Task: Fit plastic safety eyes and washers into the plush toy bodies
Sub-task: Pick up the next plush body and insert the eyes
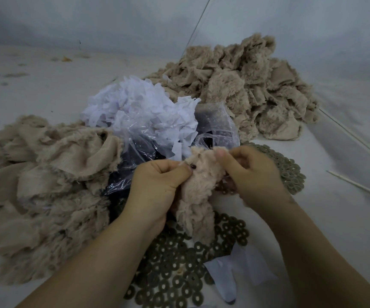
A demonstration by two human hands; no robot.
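While both hands work the same piece, head view only: my left hand [157, 185] pinches the plush toy body [198, 192] at its upper left edge, thumb and forefinger curled tight onto the fabric right beside the safety eye [193, 167]. The eye is a small dark bead sitting just past my left fingertips, touching them or nearly so. My right hand [252, 174] grips the top right corner of the same body, fingers curled round the fluff, thumb up on top. Neither hand is open.

The body hangs between the two grips, long axis running from the hands down toward me, lower end draped onto the washers [179, 270]. These lie spread directly below and toward me from both grips, with more fanned out behind my right hand. I judge the next move needs a washer onto the eye's post from the back of the fabric; the post is hidden, can't tell how far through it is. Right hand looks freer to let go and drop to a washer, since the left is holding the eye in place.

Room: left of my left grip a heap of plush pieces [46, 185] sits close; beyond the hands a clear plastic bag [144, 130] with white scraps, near. A far plush pile [246, 85] is well apart. Thin stick [357, 185] lies off to the right, apart. Open surface right of my right wrist.
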